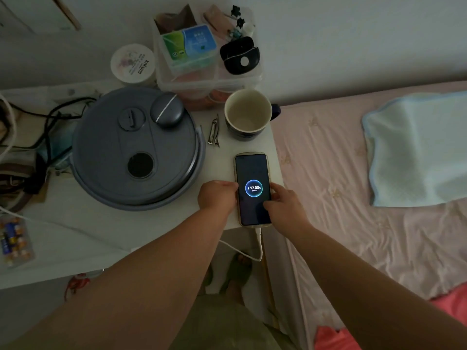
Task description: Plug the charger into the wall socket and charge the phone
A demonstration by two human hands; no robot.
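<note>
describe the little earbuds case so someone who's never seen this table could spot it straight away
Find the big round grey lid filling the left of the white table. The earbuds case sits on its upper right part, near the mug. It is a smooth grey pebble crossed by one thin bright seam.

Near the table's [75, 243] front edge, open room on the left. The grey tub [134, 152] fills the middle; mug [249, 113], clip [214, 131] and boxes [202, 59] crowd the back right corner, leaving only narrow gaps.
</note>
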